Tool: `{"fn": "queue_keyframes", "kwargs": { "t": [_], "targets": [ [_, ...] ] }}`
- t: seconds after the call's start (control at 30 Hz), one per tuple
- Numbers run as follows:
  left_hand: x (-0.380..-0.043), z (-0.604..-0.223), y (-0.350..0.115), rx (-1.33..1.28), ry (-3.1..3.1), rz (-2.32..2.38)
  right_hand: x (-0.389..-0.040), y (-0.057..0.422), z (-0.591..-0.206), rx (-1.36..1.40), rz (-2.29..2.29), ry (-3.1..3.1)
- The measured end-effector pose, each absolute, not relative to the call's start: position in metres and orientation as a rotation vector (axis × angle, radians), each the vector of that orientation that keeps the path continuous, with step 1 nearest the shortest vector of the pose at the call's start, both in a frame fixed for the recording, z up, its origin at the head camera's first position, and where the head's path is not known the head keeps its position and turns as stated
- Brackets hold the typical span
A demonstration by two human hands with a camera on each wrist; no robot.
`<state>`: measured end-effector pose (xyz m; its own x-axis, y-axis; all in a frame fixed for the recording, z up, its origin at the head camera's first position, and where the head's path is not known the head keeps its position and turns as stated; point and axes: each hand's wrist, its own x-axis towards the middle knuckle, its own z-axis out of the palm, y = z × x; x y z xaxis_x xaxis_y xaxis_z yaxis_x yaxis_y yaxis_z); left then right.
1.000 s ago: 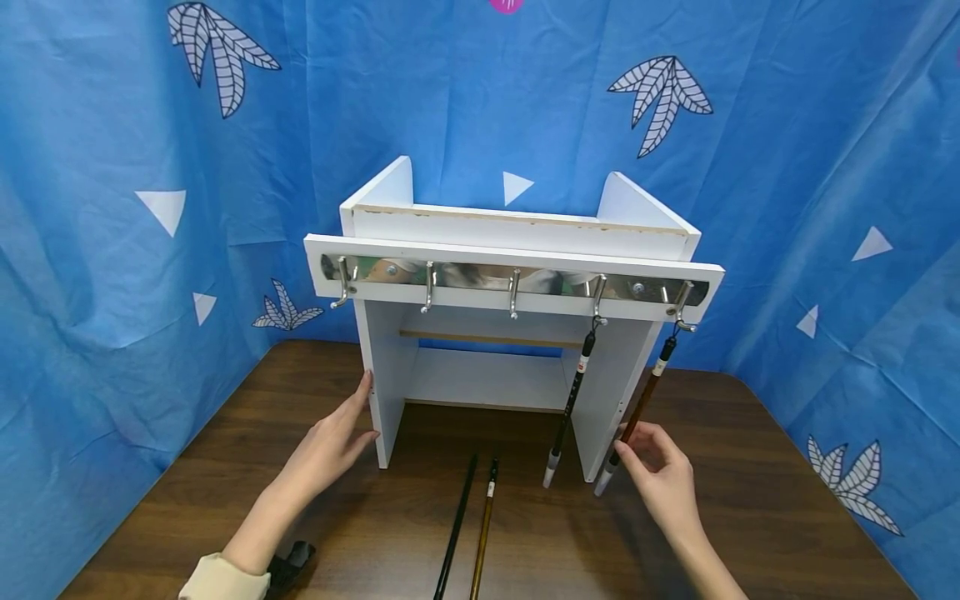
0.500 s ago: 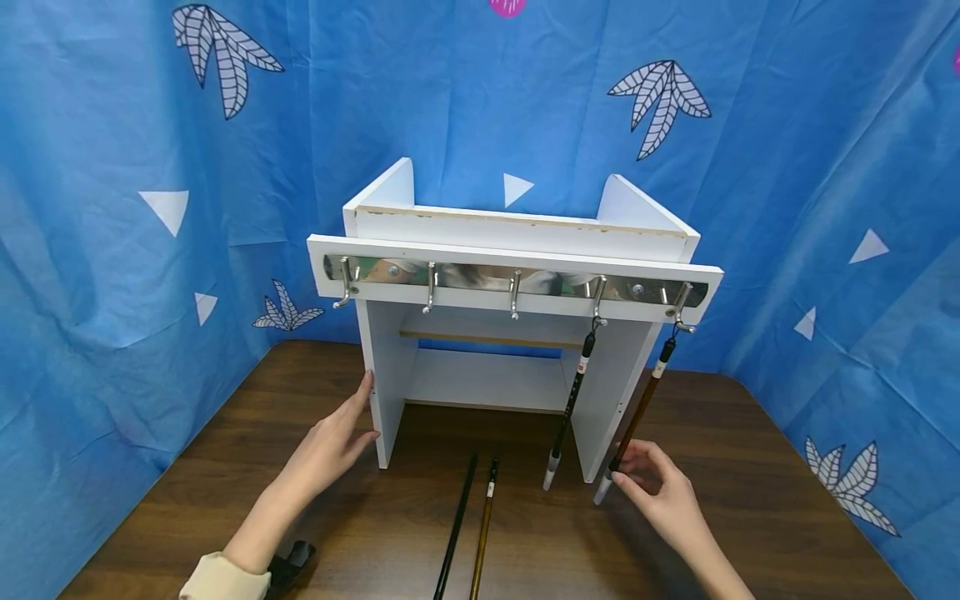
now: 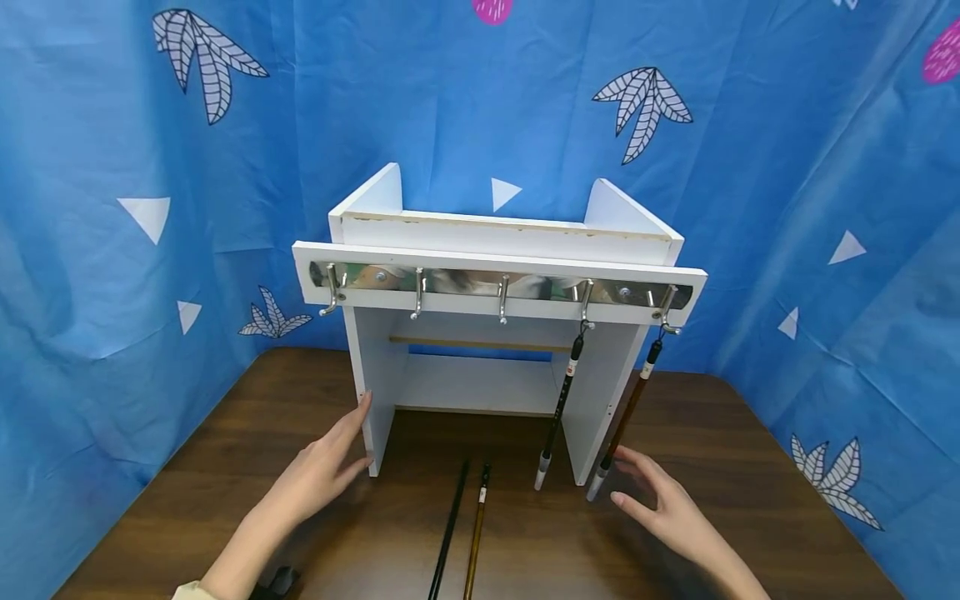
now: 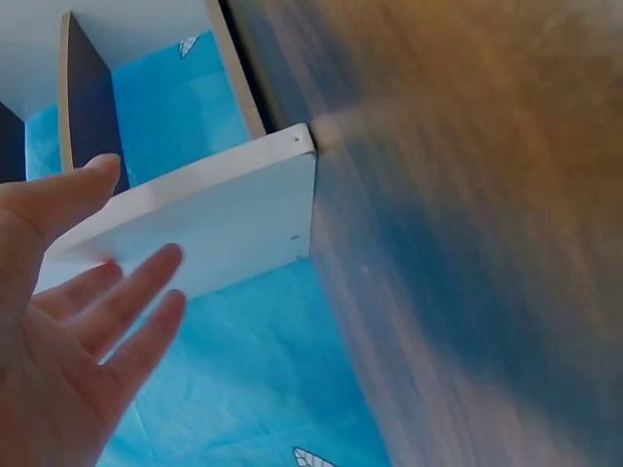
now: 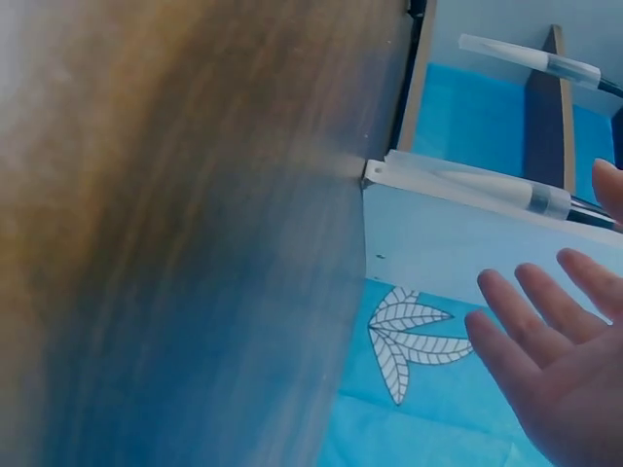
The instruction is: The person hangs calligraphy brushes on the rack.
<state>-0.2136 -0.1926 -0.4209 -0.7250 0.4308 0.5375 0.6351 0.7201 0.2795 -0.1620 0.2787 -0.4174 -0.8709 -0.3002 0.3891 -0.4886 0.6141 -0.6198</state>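
Two calligraphy brushes with clear caps hang by loops from the right-hand hooks of a white rack (image 3: 367, 237): a black brush (image 3: 558, 410) and, at the far right, a brown brush (image 3: 628, 410). Beside the brown brush's lower end is my right hand (image 3: 667, 504), fingers spread and holding nothing. The right wrist view shows its capped tip (image 5: 487, 185) apart from the fingers. At the rack's left side panel, my left hand (image 3: 318, 471) has its fingers extended; the index fingertip appears to touch the panel. Between the hands, a dark brush (image 3: 447, 533) and a yellow-brown brush (image 3: 476, 537) lie on the table.
The rack stands on a dark wooden table (image 3: 750, 483) and carries a metal strip with several hooks (image 3: 502, 300). Blue patterned cloth (image 3: 465, 100) hangs behind and at both sides. A small black object (image 3: 281, 581) lies by the left forearm.
My right hand has let go of the brown brush's lower end and its fingers have opened. The left hand stays by the panel. The head view has shifted slightly.
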Motion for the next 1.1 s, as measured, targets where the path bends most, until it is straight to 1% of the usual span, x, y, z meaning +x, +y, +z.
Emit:
{"fn": "queue_keyframes", "kwargs": {
  "t": [0.37,0.57,0.67,0.87,1.1],
  "targets": [
    [-0.182,-0.416,-0.184,-0.855,-2.864,-0.619,-0.166,0.275,-0.407,0.549,1.168,-2.614],
    [-0.167,-0.414,-0.175,-0.849,-2.945,-0.602,-0.172,0.270,-0.404,0.605,1.217,-2.599],
    [-0.160,-0.412,-0.169,-0.854,-2.973,-0.591,-0.171,0.269,-0.402,0.589,1.226,-2.605],
    [-0.159,-0.411,-0.154,-0.870,-2.935,-0.627,-0.171,0.268,-0.400,0.603,1.312,-2.583],
    [-0.160,-0.417,-0.131,-0.988,-2.900,-0.748,-0.172,0.269,-0.402,0.621,1.424,-2.562]
  ]
}}
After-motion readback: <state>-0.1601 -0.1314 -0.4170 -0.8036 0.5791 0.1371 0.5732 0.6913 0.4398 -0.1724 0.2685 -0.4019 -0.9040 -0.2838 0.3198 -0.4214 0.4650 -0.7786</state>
